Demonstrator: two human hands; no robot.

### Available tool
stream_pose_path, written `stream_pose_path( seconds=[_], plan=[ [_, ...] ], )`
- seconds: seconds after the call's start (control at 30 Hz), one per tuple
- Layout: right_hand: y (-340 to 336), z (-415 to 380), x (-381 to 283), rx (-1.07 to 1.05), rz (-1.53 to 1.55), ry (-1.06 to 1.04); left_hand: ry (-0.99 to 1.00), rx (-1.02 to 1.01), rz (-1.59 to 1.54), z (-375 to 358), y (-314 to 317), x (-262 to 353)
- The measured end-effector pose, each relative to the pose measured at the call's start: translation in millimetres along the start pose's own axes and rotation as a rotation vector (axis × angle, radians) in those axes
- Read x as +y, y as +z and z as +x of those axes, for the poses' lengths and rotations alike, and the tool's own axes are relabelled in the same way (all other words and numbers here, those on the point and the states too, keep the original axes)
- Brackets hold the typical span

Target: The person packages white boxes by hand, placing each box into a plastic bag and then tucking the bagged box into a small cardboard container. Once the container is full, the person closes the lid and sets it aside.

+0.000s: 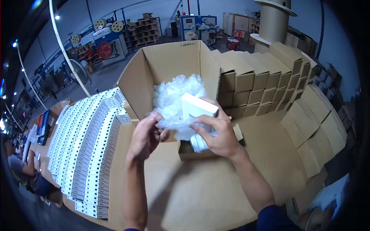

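Note:
My right hand (219,133) grips a small white box (198,107), held tilted in front of the large open carton. Clear plastic bag (173,122) material stretches from beside the white box to my left hand (146,133), whose fingers are pinched on its edge. Below my right hand stands a small open brown cardboard box (192,154) with something white and plastic-wrapped (198,142) inside. Behind my hands, the large carton (169,57) holds a heap of clear plastic bags (179,90).
Rows of stacked white boxes (83,150) fill the left side. Stacked brown cardboard boxes (262,77) stand at the back right, with more brown boxes (316,123) at the right. A person (29,169) sits at far left. Machines (198,27) stand farther back.

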State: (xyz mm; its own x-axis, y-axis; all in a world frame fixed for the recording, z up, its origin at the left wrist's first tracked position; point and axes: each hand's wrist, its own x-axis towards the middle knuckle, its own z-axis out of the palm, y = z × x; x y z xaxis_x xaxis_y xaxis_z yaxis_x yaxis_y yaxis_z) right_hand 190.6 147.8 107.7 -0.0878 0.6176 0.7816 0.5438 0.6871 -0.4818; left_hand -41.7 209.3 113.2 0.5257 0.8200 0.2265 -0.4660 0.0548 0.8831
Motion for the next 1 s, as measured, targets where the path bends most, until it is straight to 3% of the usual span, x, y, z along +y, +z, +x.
stream_pose_path(
  seconds=[0.03,0.07,0.13,0.2,0.27,0.33,0.4,0.47,0.6,0.63,0.77,0.87,0.9,1.0],
  plan=[
    [-2,-14,-9,0.040,0.028,0.097,0.151,-0.053,-0.017,-10,4,-11],
    [-3,-28,-19,0.087,0.011,0.109,0.278,0.046,0.197,-30,17,-24],
    [-2,-64,-42,0.169,-0.019,0.154,0.284,0.071,0.512,-64,50,-47],
    [-4,-98,-58,0.163,-0.015,0.278,0.148,0.137,0.564,-87,76,-73],
    [-8,-132,-75,0.157,0.080,0.453,0.132,0.169,0.453,-112,86,-102],
    [-17,-159,-74,0.152,0.127,0.463,0.126,0.184,0.234,-129,100,-114],
    [-31,-186,-83,0.084,0.208,0.592,0.081,0.195,0.211,-152,111,-121],
    [-39,-197,-91,0.108,0.130,0.587,0.072,0.148,0.192,-171,107,-134],
    [-45,-218,-103,0.157,0.139,0.666,0.050,0.397,0.091,-195,125,-156],
    [-45,-222,-104,0.176,0.168,0.734,-0.093,0.436,0.018,-200,139,-146],
    [-42,-248,-107,0.166,0.271,0.814,-0.050,0.442,0.149,-221,126,-174],
    [-37,-263,-128,-0.043,-0.023,0.703,0.032,0.487,0.315,-225,140,-172],
    [-32,-257,-141,-0.016,-0.102,0.694,0.032,0.411,0.377,-228,131,-177],
    [-13,-275,-131,0.117,0.045,0.733,-0.016,0.381,0.303,-231,132,-187]
  ],
)
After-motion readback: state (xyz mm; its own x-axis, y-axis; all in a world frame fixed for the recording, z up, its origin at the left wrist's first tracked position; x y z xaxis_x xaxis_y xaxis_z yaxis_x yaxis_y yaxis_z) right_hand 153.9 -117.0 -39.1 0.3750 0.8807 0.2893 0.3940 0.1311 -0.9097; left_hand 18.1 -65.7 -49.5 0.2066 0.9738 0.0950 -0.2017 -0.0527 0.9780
